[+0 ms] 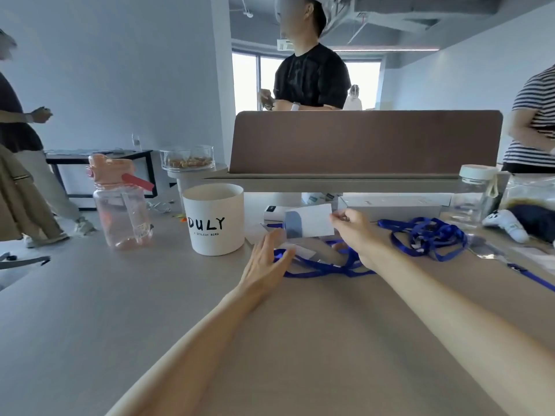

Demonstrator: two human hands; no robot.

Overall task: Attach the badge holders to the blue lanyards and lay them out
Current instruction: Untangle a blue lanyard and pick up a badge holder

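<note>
Pinching badge holder (309, 220): right hand (357, 232) | long axis left-right | left hand (264, 259) straight-fingered beside blue lanyard (324, 267)

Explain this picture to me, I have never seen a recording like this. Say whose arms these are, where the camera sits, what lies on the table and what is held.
There is no machine here. A person wears one wide camera on the head, looking forward and down, so the two bare arms are the wearer's own. The right hand pinches a white badge holder by its edge, above the table. The left hand is open with straight fingers, beside a blue lanyard lying below the holder. More blue lanyards sit in a tangled heap to the right. Also on the table are a white cup lettered DULY, a pink water bottle and a clear bottle.
</note>
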